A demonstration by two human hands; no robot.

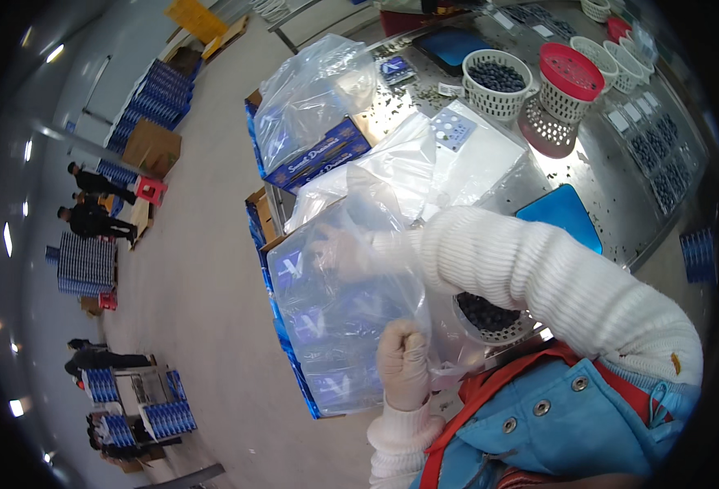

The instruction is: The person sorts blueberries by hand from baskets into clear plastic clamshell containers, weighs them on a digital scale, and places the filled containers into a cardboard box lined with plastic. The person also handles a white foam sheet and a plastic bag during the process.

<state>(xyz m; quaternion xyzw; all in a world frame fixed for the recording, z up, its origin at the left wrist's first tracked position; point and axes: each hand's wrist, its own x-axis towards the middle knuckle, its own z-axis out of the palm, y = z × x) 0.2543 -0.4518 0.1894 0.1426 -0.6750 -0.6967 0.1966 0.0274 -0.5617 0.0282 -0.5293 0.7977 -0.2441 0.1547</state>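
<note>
My left hand, in a pale thin glove, is closed on the near edge of a clear plastic bag. The bag lies over a blue cardboard tray of clear plastic punnets with purple labels. My right hand is beneath the film, with its fingers spread over the punnets at the tray's far end; the film blurs its outline. Under my right forearm, a white perforated basket holds dark blueberries. Past my right hand lie white plastic sheets on the metal table.
A second blue tray stands beyond, under clear film. Farther off are a basket of blueberries, a red basket, a blue lid-like panel and filled punnets. Several people and stacked blue trays are across the floor.
</note>
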